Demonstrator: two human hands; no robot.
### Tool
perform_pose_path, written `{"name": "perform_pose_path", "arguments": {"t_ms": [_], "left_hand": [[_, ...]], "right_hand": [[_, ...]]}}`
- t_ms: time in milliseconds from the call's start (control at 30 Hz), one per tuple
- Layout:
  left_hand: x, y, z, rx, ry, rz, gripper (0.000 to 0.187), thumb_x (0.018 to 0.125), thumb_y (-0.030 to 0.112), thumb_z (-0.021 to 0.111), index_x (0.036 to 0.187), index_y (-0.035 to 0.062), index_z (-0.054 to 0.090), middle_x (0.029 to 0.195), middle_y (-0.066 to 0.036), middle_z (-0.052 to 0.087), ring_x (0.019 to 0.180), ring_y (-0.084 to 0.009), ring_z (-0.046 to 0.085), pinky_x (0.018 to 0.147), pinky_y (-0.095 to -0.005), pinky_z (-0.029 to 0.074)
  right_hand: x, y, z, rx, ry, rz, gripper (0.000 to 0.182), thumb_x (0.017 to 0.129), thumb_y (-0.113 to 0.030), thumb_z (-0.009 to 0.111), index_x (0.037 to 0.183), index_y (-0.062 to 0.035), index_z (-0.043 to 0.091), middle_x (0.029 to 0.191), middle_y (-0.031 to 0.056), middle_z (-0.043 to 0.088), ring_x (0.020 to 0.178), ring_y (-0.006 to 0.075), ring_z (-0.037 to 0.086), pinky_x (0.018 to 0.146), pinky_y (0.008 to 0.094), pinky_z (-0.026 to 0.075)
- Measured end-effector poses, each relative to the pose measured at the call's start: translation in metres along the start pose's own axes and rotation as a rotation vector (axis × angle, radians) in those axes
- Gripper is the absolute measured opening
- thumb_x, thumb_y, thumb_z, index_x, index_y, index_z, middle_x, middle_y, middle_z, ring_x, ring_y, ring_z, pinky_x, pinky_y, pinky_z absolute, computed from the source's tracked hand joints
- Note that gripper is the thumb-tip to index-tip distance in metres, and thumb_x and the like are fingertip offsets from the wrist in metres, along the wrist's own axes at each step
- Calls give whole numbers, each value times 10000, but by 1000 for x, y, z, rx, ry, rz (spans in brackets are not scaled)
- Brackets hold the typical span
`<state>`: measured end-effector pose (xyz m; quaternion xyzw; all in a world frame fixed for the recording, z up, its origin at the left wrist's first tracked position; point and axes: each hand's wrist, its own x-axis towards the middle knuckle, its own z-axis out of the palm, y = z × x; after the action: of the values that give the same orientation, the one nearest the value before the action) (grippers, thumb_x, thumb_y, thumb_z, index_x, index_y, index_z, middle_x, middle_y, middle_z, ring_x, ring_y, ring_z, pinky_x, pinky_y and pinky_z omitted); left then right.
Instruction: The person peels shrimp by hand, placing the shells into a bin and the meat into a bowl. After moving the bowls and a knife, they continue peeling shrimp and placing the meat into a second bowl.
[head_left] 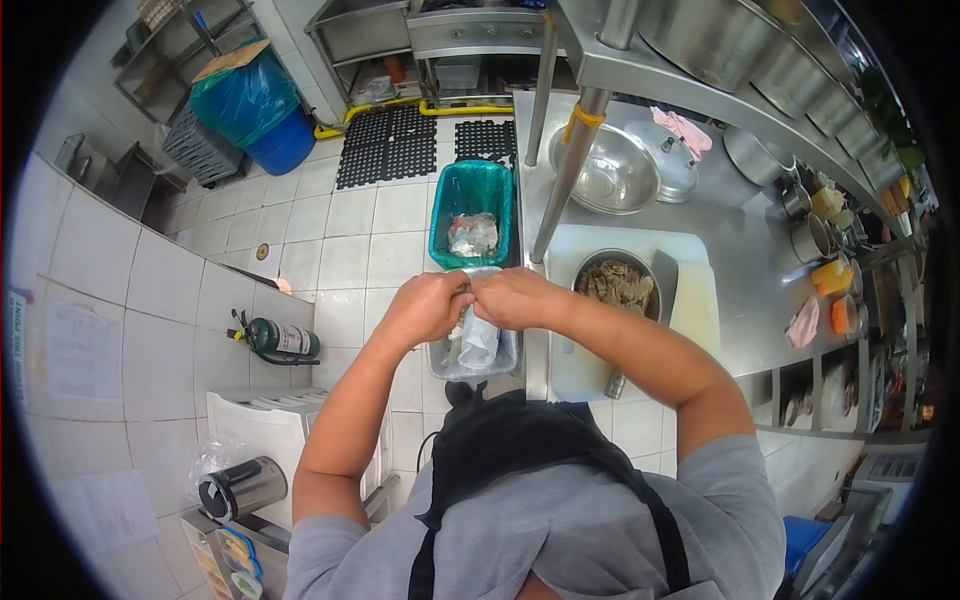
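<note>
My left hand (430, 306) and my right hand (514, 298) meet in front of me, fingers closed and nearly touching. Between them is a pale, thin, crumpled plastic bag (480, 338), whose lower part hangs beneath the fingers. Directly below stands a clear-lined bin (508, 362) with whitish scraps in it, partly covered by my hands. Just beyond my hands is a second bin with a green liner (440, 215), holding crumpled clear plastic (473, 237). My fingertips hide part of what they pinch.
On the steel counter (690, 220) to the right, a metal bowl of greyish-brown food (618, 287) sits on a white cutting board (695, 262). A large empty steel bowl (608, 175) is behind it. A shelf post (572, 170) rises nearby. A fire extinguisher (285, 338) stands left.
</note>
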<state>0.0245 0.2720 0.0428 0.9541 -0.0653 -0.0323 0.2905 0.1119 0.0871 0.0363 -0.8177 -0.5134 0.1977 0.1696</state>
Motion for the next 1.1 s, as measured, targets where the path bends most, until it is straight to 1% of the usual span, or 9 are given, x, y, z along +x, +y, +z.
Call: {"name": "perform_pose_path", "arguments": {"t_ms": [200,367,467,567,633,700,800,933,1100], "left_hand": [[-6,-11,-6,162,-246,-5,201,906,229,712,1038,81,749,924,-191,745,910,-418,705,804,-517,552],[-21,-23,-20,187,-258,-109,213,903,219,727,1051,66,744,928,-179,754,910,-395,714,807,-492,554],[-21,-20,-30,132,-191,-95,212,906,191,735,1057,41,730,931,-174,759,899,-382,722,796,-459,558],[-14,-1,-24,7,-102,-26,213,910,153,736,1079,26,707,921,-185,752,884,-374,729,790,-425,562],[-5,18,-16,-97,-48,29,227,911,144,733,1098,22,694,929,-191,745,885,-388,720,787,-432,561],[9,36,-2,-121,-34,108,229,909,134,733,1105,24,693,963,-191,743,895,-395,713,790,-435,557],[37,67,28,-159,52,270,236,904,122,734,1120,33,699,992,-180,736,904,-403,696,787,-445,549],[77,117,70,-99,208,486,252,889,126,743,1136,79,727,964,-123,710,904,-350,666,775,-446,522],[110,142,128,37,275,653,274,859,147,758,1133,135,750,975,-33,690,934,-239,632,806,-400,466]], "right_hand": [[11,7,29,-215,-108,-89,238,913,-212,566,929,4,665,885,217,740,815,403,735,740,520,570],[11,17,25,-221,-82,-31,228,930,-195,590,981,24,624,912,236,732,847,424,729,755,524,570],[0,21,-2,-12,-16,37,506,997,-315,648,1273,102,575,1073,299,699,1046,432,688,913,482,549],[-42,39,-46,142,217,121,520,995,-312,655,1378,26,557,1092,260,713,1045,408,697,915,459,553],[-86,56,-75,320,273,338,447,981,-263,674,1370,-58,598,1115,224,724,1049,387,701,912,445,553],[-130,95,-78,158,310,418,394,943,-172,686,1326,-90,648,1127,201,729,1032,384,701,913,446,553],[-186,116,-68,109,211,522,377,883,-91,698,1257,-53,678,1166,182,722,1075,383,681,948,452,541],[-217,130,-24,-1,300,495,392,815,-26,724,1207,-29,694,1176,159,710,1167,372,622,1024,457,495],[-226,136,-6,-73,418,398,366,808,-23,729,1174,-36,718,1152,129,710,1145,343,616,997,469,496]]}}
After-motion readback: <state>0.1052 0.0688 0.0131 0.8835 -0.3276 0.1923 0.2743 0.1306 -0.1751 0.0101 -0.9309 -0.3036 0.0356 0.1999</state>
